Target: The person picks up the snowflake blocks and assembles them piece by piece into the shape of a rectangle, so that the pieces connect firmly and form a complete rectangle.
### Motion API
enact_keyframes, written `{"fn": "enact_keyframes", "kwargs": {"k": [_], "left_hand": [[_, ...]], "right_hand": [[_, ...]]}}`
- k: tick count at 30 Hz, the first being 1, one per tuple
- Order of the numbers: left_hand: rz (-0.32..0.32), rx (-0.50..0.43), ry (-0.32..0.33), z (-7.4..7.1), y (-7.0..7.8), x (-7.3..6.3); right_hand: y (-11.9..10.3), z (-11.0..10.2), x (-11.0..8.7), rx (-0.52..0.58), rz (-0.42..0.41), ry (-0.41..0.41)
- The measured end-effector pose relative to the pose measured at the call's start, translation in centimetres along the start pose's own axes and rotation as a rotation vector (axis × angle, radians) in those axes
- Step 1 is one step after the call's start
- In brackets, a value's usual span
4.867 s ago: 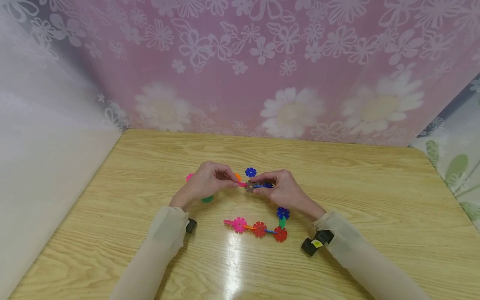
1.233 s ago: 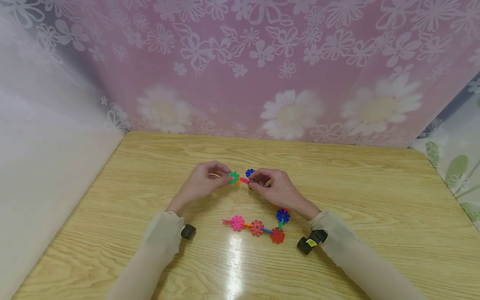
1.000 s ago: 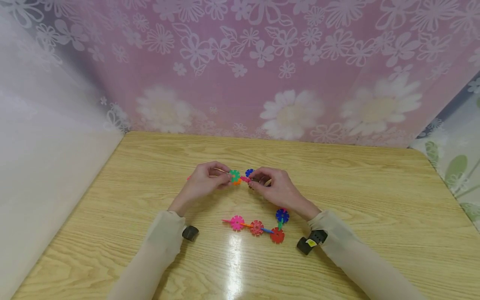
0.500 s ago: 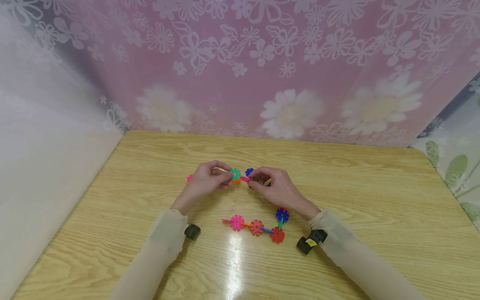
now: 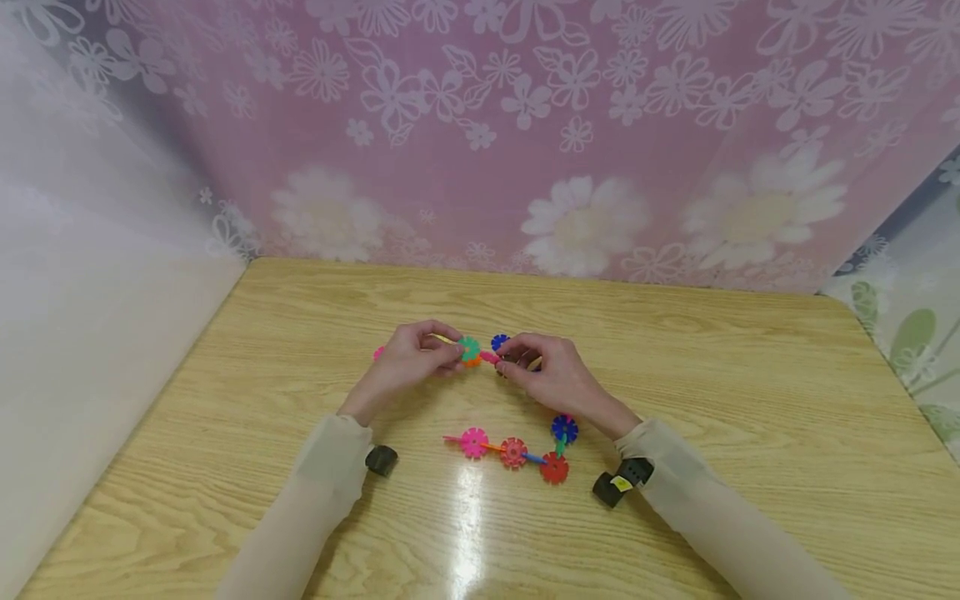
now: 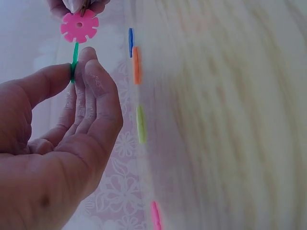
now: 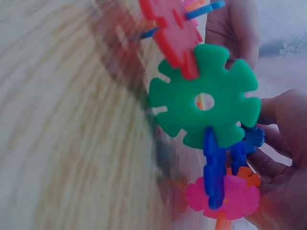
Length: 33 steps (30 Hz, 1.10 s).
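Note:
My left hand (image 5: 408,360) pinches a green interlocking disc (image 5: 468,348) between thumb and fingers. Seen edge-on in the left wrist view, the green disc (image 6: 74,62) meets the lower rim of a pink notched disc (image 6: 79,26). That pink disc (image 5: 489,357) sits at the fingertips of my right hand (image 5: 551,367), which grips the end of a chain of linked discs. The chain curves round to the near side, through a blue disc (image 5: 565,429) and a red disc (image 5: 555,467), to a pink disc (image 5: 474,442). Part of it is hidden behind my right hand.
Loose discs lie flat beyond my hands: a blue one (image 5: 500,342), an orange one (image 6: 136,64), a yellow-green one (image 6: 140,124) and a pink one (image 5: 378,353). A pink flowered curtain (image 5: 450,167) hangs at the wooden table's (image 5: 675,350) far edge.
Earlier my left hand held the pink disc by the brown one, with the green disc lying at left. Now it pinches the green disc, and my right hand has shifted its grip towards the pink disc.

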<state>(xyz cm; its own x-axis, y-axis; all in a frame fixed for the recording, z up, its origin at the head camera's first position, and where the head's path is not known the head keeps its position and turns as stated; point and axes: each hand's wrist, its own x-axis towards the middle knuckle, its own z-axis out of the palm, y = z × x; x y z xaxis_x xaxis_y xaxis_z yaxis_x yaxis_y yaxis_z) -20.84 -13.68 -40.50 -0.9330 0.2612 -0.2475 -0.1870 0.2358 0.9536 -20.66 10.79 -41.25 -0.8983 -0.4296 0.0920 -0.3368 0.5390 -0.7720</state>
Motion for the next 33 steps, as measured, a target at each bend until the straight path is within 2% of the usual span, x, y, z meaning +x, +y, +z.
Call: {"fn": "enact_keyframes", "kwargs": {"k": [4,10,19,27,33], "left_hand": [[-0.011,0.015,-0.034,0.0,0.1,-0.2],[-0.04,-0.014,-0.079,0.1,0.2,-0.2],[-0.041,-0.001,-0.087,0.2,0.2,-0.3],[0.006,0.101,-0.074,0.3,0.3,-0.7],[0.037,0.266,0.002,0.1,0.3,-0.7]], "right_hand": [[-0.1,0.0,0.0,-0.011,0.008,0.007],[-0.3,0.0,0.1,-0.015,0.011,0.011],[-0.1,-0.1,0.3,-0.012,0.007,0.019],[0.1,-0.3,0.5,-0.053,0.012,0.055],[1.1,-1.2,1.0,-0.111,0.107,0.042]]}}
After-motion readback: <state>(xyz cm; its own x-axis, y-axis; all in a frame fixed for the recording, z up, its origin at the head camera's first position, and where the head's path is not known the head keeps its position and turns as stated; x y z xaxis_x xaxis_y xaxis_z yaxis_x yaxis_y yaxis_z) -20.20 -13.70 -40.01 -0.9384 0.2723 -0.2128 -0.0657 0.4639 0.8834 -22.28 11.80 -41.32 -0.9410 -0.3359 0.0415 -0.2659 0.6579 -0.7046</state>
